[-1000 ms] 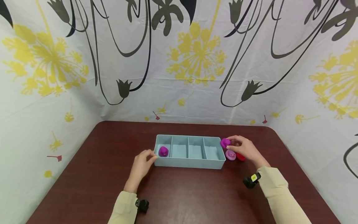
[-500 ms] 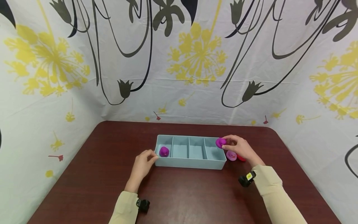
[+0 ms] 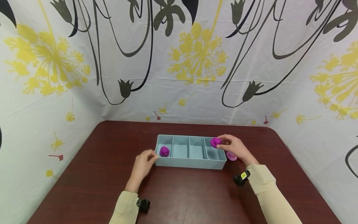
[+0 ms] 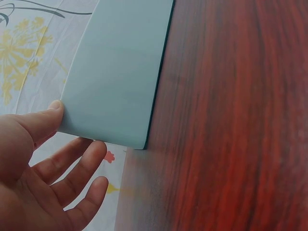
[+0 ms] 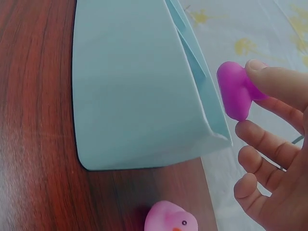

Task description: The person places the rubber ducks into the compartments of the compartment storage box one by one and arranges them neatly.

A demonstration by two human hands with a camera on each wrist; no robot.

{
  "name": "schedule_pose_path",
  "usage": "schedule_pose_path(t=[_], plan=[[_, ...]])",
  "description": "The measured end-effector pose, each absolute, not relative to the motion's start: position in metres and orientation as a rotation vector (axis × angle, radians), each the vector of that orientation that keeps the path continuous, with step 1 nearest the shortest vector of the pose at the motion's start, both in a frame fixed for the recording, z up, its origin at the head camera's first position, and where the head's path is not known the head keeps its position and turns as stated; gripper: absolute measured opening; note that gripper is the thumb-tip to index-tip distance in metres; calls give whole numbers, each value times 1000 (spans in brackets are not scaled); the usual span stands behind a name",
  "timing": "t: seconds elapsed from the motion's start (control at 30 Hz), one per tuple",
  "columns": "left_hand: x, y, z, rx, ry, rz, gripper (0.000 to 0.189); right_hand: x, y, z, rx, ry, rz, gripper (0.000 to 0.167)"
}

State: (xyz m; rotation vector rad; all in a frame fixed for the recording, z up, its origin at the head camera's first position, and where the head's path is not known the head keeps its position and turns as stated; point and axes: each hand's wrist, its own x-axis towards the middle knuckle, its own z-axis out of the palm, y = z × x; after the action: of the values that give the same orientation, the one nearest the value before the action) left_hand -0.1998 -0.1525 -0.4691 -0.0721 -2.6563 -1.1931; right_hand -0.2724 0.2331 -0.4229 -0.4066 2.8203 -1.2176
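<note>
My right hand pinches a purple rubber duck between thumb and fingers, over the rightmost compartment of a light blue divided box. In the right wrist view this duck is above the box's rim, the other fingers loosely curled below it. With thumb and fingertips, my left hand holds the front left corner of the box; the left wrist view shows the thumb at the rim. Another purple duck-like toy lies in the leftmost compartment. A pink rubber duck sits right of the box, partly behind my right hand.
The box stands on a dark red-brown wooden table. Its two middle compartments hold nothing. Behind the table hangs a white cloth with yellow and grey flower prints. A black camera is strapped to each wrist.
My right hand has carried the purple duck leftward from beside the box to over its right compartment. A red object near the pink duck is now hidden. My left hand stays at the corner.
</note>
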Motion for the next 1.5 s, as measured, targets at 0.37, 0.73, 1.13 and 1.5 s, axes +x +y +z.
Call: schedule_pose_path(t=[0.37,0.73,1.13,1.5], plan=[[-199,-152,-466,-61,-2659,-1193,9,-276,220,-426,-525,2860,-1162,40],[-200,-152,-469,-57,-2674,-1191,13,-273,202,-426,-565,2833,-1167,40],[-201,-153,-471,-57,-2676,-1188,13,-274,186,-423,-594,2843,-1148,37],[-202,-154,-471,-71,-2677,-1181,10,-277,170,-417,-637,2863,-1134,37]])
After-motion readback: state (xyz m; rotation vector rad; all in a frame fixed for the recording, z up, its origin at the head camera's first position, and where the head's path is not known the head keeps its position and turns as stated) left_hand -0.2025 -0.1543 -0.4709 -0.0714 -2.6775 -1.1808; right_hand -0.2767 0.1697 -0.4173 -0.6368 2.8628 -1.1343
